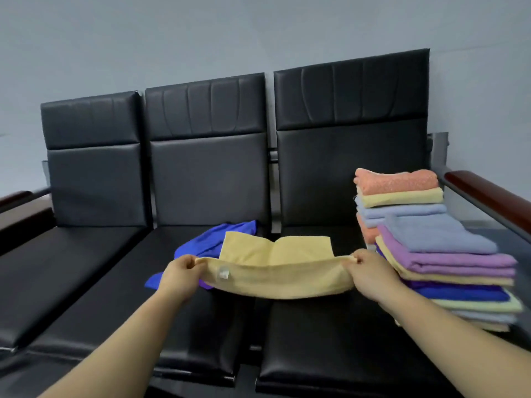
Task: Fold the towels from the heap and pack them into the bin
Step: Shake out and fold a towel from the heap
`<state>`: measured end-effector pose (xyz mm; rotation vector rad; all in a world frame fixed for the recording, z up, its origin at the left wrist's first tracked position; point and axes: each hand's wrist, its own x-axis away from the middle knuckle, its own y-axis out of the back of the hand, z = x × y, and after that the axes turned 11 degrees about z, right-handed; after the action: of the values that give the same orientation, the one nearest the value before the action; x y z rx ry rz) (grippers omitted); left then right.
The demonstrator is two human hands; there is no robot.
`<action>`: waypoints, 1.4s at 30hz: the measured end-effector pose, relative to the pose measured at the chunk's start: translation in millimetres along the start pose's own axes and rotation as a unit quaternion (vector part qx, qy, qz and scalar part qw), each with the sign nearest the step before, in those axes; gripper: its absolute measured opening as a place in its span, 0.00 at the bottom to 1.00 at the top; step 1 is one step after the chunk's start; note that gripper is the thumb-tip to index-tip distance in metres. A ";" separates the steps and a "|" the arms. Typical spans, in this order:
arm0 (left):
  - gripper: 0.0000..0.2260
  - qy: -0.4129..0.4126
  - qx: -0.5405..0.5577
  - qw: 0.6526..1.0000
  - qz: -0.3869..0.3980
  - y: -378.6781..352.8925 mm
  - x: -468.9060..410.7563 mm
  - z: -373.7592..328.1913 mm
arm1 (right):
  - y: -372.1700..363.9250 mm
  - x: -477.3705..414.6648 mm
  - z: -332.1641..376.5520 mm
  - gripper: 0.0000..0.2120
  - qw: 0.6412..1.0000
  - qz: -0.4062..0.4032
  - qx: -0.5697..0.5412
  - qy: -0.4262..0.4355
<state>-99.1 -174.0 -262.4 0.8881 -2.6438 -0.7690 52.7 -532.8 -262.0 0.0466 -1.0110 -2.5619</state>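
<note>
A pale yellow towel is stretched between both hands above the black seats, its far half lying flat and its near edge lifted, with a small white label near the left end. My left hand pinches the left corner. My right hand pinches the right corner. Under and behind the yellow towel lies a crumpled blue towel. Two stacks of folded towels in orange, yellow, lilac, purple and blue stand on the right seat. No bin is in view.
A row of three black padded seats runs along a grey wall. A dark red armrest borders the right end beside the stacks, and another armrest sits at the far left.
</note>
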 end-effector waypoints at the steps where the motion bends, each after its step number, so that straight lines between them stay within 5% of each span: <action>1: 0.07 0.003 0.002 1.000 -0.004 -3.5 2.8 5.3 | -7.7 1.3 -6.7 0.06 1.000 0.011 -0.001 -0.004; 8: 0.09 -0.063 0.004 0.998 0.014 -10.5 11.3 -9.4 | -21.0 5.6 -16.0 0.06 1.000 -0.007 0.006 0.016; 13: 0.13 -0.005 -0.186 0.977 0.100 -4.1 19.0 0.2 | -15.2 6.0 -14.8 0.06 0.988 0.083 0.037 -0.127; 16: 0.13 0.027 -0.195 0.972 0.125 -2.7 22.9 5.5 | -14.3 6.7 -19.4 0.10 0.989 0.074 0.009 -0.128; 22: 0.11 0.065 -0.107 0.985 0.123 -16.3 14.0 13.2 | -25.2 2.3 -20.0 0.08 0.993 0.027 -0.015 -0.117; 31: 0.14 0.010 -0.049 0.997 0.064 -42.1 -17.1 10.5 | -41.8 -20.6 -11.4 0.10 0.997 0.034 -0.029 -0.070; 36: 0.13 0.034 -0.125 0.989 0.066 -55.3 -26.9 25.2 | -47.7 -34.0 -23.0 0.03 0.995 0.039 0.026 -0.085; 42: 0.14 0.049 -0.150 0.986 0.050 -54.5 -39.3 32.1 | -44.0 -51.6 -30.9 0.14 0.991 0.031 0.086 -0.102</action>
<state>-54.2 -173.6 -321.7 0.6870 -2.3831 -1.0341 90.8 -504.9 -319.6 -0.2016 -1.2869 -2.4551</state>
